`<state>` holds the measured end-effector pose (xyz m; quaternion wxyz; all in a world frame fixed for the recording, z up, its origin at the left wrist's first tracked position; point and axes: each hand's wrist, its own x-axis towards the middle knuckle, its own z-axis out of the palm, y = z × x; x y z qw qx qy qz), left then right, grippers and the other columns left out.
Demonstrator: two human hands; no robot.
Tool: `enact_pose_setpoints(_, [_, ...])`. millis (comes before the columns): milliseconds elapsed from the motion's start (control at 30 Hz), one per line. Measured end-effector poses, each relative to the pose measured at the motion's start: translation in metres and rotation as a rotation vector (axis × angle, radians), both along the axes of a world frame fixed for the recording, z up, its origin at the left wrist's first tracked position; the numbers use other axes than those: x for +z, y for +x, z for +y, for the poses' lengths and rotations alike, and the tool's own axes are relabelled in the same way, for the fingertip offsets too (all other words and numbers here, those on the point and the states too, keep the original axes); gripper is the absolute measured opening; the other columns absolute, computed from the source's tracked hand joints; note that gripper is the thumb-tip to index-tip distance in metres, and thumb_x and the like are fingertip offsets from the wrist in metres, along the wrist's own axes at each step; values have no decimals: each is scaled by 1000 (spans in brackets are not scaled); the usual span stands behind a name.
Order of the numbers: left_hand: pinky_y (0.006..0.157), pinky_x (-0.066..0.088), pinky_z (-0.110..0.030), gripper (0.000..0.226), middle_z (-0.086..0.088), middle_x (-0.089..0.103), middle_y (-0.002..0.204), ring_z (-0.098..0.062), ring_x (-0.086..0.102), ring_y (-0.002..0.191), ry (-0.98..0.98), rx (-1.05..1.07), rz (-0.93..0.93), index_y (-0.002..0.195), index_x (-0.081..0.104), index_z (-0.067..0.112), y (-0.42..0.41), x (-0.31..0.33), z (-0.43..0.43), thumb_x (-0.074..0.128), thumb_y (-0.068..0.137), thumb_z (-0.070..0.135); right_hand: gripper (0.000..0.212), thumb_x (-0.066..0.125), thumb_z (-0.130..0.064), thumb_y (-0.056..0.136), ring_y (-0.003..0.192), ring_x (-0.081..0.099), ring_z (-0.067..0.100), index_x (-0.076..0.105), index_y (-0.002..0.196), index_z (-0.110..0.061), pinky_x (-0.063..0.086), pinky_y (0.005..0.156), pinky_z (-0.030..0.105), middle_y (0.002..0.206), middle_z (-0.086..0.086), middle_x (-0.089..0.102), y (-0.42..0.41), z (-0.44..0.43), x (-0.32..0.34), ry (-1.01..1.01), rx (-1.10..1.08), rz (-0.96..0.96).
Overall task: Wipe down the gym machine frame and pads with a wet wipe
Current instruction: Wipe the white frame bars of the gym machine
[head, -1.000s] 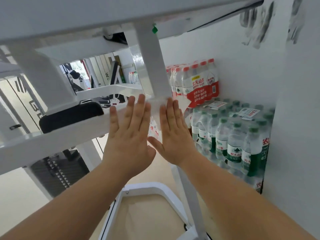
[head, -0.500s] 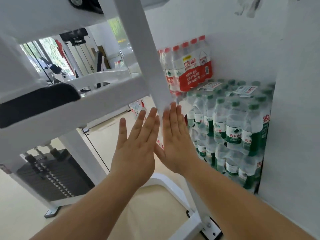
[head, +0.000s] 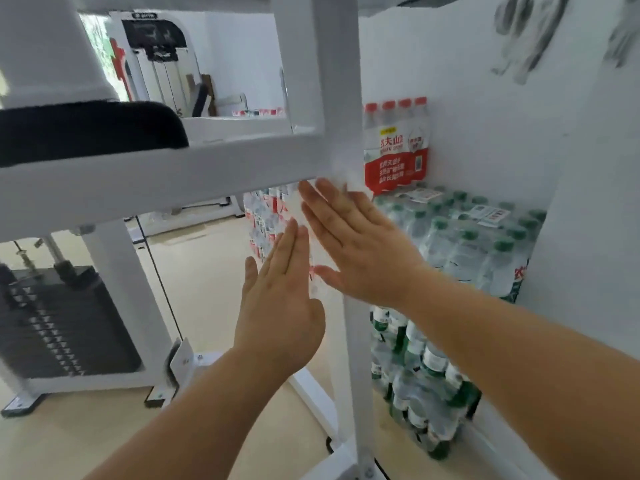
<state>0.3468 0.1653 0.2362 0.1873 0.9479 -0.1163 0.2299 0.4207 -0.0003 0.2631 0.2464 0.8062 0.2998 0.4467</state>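
A white upright post (head: 332, 81) of the gym machine frame runs down the middle, joined by a white crossbar (head: 156, 181) from the left. A black pad (head: 86, 129) sits on that crossbar. My right hand (head: 356, 251) lies flat with straight fingers against the post, pressing a white wet wipe (head: 346, 178) whose crumpled edge shows above the fingertips. My left hand (head: 280, 306) is flat too, fingers straight, on the left side of the post just below the right hand. The post between both palms is hidden.
Shrink-wrapped packs of water bottles (head: 460, 258) are stacked against the white wall (head: 485, 98) right of the post. A black weight stack (head: 55, 323) stands low on the left. The frame's white base (head: 311, 393) lies on the beige floor.
Both flat hands have slid down the post from the crossbar joint. The left hand now sits lower than the right, and the view has tilted so the post looks more upright.
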Motion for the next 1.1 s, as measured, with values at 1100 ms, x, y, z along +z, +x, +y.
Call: enact_pose_setpoints(1100, [109, 43, -42, 101, 26, -5, 162, -17, 31, 147, -651, -374, 570, 131, -13, 80, 5, -154, -17, 54, 86, 18, 95, -6, -75, 94, 157, 1, 37, 8, 161, -10, -14, 122, 52, 169, 18, 7, -25, 24, -19, -684, -362, 203])
